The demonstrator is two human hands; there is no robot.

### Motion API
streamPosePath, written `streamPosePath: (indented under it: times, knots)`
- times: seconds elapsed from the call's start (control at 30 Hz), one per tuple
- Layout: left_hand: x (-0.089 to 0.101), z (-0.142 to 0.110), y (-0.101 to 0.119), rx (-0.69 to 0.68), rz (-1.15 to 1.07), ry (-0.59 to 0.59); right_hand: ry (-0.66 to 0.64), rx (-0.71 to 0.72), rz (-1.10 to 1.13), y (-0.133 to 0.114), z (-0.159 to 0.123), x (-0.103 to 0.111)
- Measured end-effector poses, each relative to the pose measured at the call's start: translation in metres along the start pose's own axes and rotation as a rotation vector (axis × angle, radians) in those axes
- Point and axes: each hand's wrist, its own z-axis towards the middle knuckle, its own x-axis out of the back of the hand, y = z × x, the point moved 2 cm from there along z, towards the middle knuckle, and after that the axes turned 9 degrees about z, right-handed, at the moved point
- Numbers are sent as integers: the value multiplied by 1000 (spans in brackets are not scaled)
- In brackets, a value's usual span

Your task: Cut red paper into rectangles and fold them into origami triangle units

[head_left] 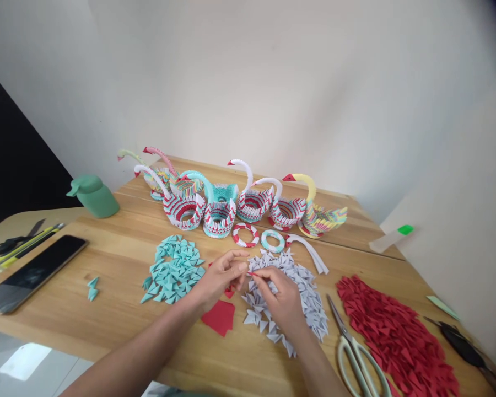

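Note:
My right hand (281,298) is closed in a pinch on a small folded red paper piece (253,273). Facing it, my left hand (225,275) has its thumb and fingers curled together at the other end of that piece. Both hands are raised over the near side of a heap of pale grey folded paper triangles (308,295). Under my left wrist lie flat red paper sheets (220,318). A heap of turquoise paper triangles (176,270) is left of my left hand.
Several paper swans (186,212) stand at the back, with two paper rings (246,235) and a white swan neck (310,253) before them. Scissors (357,358) and red triangles (397,336) lie right. A phone (33,273) and green thermos (94,197) are left.

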Motion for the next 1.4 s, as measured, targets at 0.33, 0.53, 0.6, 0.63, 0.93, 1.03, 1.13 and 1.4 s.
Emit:
streamPosePath:
  times: [0.33,0.53,0.6,0.63,0.93,1.03,1.13,1.4]
  knots:
    - [-9,-2,-3,41,-81,114,7,-3,45,1,0,-3]
    - [-3,-2,-1,10,59,143,-4,-61,132,2,1,0]
    - [-3,-3,0,2,71,137,-5,-80,153,1,1,1]
    - [-3,-3,1,-3,81,133,-3,-90,159,0,1,1]
    - [-6,-5,13,-77,210,78,-6,-145,185,0,1,3]
    - [-7,-6,11,-99,199,87,-9,-116,149,-1,0,3]
    - [-11,-6,3,-69,52,75,34,-23,76,-3,-1,4]
    - [-16,-4,-19,94,-346,19,63,219,-146,1,-4,-4]
